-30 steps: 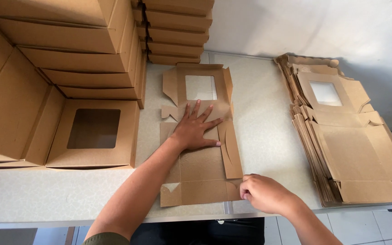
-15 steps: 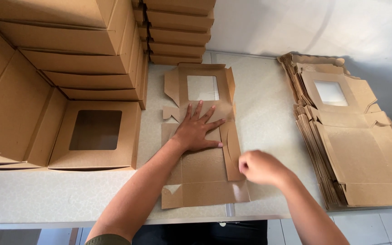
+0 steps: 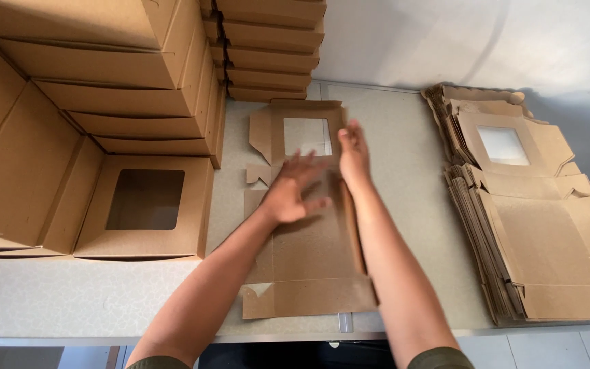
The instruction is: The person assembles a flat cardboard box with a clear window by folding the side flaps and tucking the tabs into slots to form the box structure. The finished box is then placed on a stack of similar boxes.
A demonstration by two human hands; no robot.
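Both hands on flat box blank (image 3: 308,260).
Left hand (image 3: 296,191) fingers spread; right hand (image 3: 353,156) fingers together, flat.

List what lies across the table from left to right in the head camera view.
Assembled windowed box with stacked boxes behind it → left hand on the flat box blank → right hand at the blank's right flap → bare table → pile of flat windowed blanks.

Bare forearms, olive-green sleeves at the elbows.
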